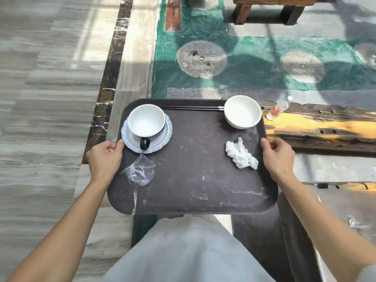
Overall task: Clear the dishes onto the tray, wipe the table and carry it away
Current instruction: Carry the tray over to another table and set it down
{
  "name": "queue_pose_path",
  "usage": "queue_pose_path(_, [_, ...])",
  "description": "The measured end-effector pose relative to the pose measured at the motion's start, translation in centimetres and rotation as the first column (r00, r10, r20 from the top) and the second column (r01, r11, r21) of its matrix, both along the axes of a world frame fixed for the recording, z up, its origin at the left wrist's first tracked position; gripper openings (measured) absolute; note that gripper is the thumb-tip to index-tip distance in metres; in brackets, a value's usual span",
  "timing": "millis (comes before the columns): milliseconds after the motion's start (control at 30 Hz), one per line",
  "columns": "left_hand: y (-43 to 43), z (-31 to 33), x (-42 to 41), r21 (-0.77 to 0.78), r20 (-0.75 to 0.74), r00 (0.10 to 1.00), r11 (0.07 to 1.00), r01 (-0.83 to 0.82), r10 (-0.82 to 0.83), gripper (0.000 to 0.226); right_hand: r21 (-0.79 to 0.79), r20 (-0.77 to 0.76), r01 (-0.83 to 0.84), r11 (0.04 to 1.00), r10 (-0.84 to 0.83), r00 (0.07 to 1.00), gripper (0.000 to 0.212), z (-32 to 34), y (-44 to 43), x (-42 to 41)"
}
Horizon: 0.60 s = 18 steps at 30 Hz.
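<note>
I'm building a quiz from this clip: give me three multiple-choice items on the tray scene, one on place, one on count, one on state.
1. Where is the crumpled tissue on the tray?
A. near the right hand
B. inside the cup
C. under the saucer

2. How many chopsticks-like sticks lie along the far edge?
A. none
B. a dark pair
C. five

3. What is the state of the bowl?
A. overturned
B. upright, empty
C. stacked on the cup

Answers: A, it lies beside the right hand; B, two thin dark sticks; B, its white inside shows.
</note>
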<state>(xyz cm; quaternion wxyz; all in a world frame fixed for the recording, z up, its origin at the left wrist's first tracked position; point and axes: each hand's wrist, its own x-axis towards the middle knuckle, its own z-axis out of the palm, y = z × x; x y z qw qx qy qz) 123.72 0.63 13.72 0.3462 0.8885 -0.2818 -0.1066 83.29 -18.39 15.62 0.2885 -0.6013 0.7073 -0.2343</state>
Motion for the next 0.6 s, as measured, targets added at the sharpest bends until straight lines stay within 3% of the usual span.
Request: queue_pose_path(600, [-25.2, -0.1, 11.4, -0.009, -0.011, 1.000, 1.000, 0.025, -0.025, 0.050, -0.009, 0.023, 0.037, 0.999, -0.037, 0.999, 0.028, -1.3, -24.5, 10.7])
